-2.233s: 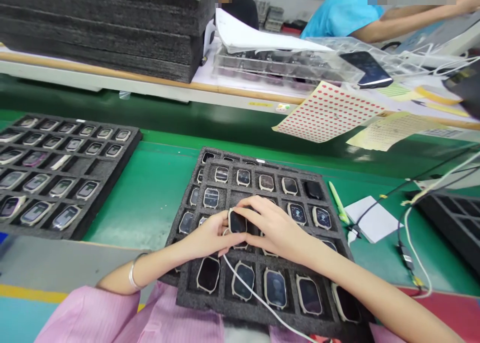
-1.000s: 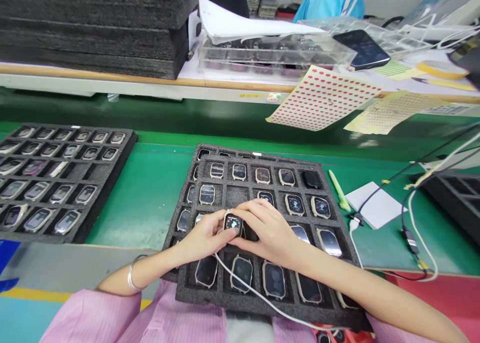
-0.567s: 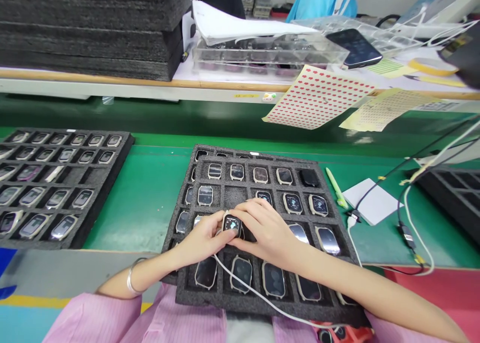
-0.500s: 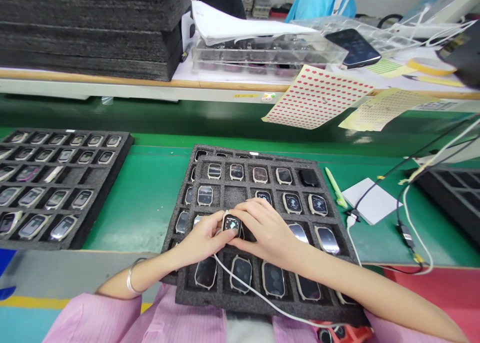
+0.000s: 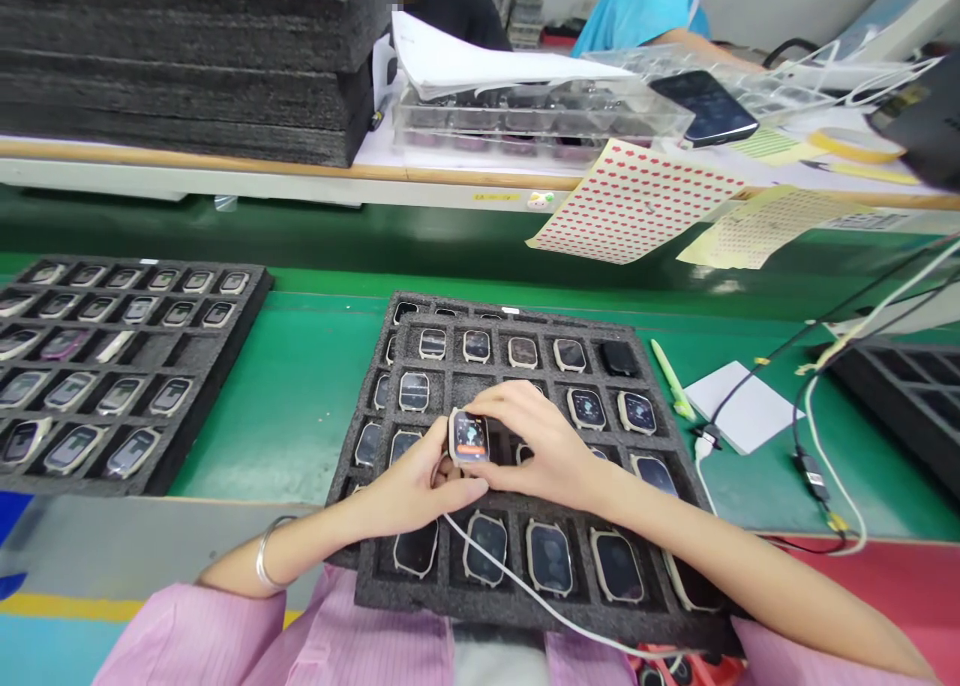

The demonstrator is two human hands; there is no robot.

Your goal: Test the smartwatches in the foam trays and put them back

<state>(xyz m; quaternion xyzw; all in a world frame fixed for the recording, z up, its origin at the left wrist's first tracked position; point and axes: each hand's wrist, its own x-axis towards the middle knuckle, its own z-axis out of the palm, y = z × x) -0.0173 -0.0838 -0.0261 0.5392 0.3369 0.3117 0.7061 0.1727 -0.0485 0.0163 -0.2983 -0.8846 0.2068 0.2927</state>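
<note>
Both my hands hold one small smartwatch body (image 5: 469,437) with a lit screen, tilted up a little above the middle of a black foam tray (image 5: 375,586). My left hand (image 5: 409,486) grips its left and lower edge, fingers closed. My right hand (image 5: 544,451) pinches its right side and top. A white cable (image 5: 525,596) runs from under the watch toward me across the tray. The tray's pockets hold several more watch bodies (image 5: 550,556), some lit, some dark.
A second foam tray (image 5: 217,376) of watches lies at the left on the green belt. A green pen (image 5: 673,378), white pad (image 5: 742,411) and cables (image 5: 814,466) lie right. Behind: stacked foam (image 5: 187,76), clear trays (image 5: 540,116), sticker sheets (image 5: 637,206), two people.
The watch has been lifted and tilted up from the tray between both hands, and its screen has gone from dark to lit with a new display.
</note>
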